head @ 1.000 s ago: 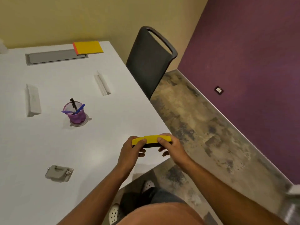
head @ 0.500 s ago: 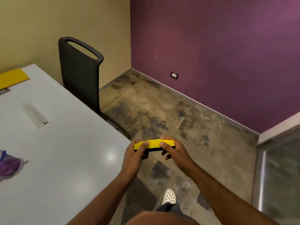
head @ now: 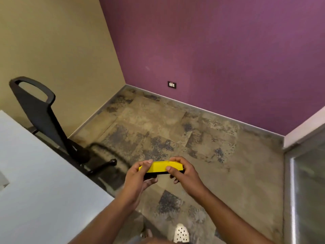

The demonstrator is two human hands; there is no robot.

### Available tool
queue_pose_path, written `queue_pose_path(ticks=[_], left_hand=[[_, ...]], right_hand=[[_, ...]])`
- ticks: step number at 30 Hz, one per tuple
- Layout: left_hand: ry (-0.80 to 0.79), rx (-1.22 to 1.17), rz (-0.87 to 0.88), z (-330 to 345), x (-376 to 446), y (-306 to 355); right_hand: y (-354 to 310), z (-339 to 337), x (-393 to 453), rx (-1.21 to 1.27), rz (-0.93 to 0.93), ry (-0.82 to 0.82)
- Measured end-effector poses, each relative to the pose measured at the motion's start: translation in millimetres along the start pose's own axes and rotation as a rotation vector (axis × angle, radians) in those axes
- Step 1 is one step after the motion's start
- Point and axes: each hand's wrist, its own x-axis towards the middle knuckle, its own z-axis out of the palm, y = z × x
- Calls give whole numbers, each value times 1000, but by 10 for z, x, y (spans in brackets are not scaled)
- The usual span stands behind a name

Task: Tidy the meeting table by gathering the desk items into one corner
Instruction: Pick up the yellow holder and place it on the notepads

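Note:
A flat yellow block with a black underside [head: 159,167] is held level in the air over the floor, just past the table's corner. My left hand [head: 138,175] grips its left end, thumb on top and fingers underneath. My right hand [head: 182,172] grips its right end the same way. The white meeting table [head: 35,182] fills the lower left of the view; only a bare stretch of its top shows, and the other desk items are out of view.
A black office chair [head: 41,110] stands against the table's far edge, its wheeled base beside the table corner. Patterned carpet floor [head: 175,134] spreads ahead to a purple wall [head: 211,50]. A glass door [head: 307,191] is at the right. My white shoe [head: 181,234] shows below.
The view has swung right, away from the table: the pen cup, yellow notebook and other items have left the frame. Both hands still hold the yellow block, now over the floor.

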Motion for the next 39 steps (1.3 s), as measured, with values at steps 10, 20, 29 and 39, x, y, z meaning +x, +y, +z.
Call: queue_pose_path(ticks=[10, 20, 29, 39], left_hand=[[14, 24, 41, 500, 1121, 407], [21, -45, 52, 927, 3007, 1435], [53, -42, 122, 978, 4273, 2542], [263, -95, 159, 731, 5678, 3477]], right_hand=[[-252, -385, 1144, -32, 58, 0], [-946, -550, 3305, -130, 48, -7], [-1638, -268, 5031, -10, 80, -59], [-2134, 248, 7110, 38, 122, -302]])
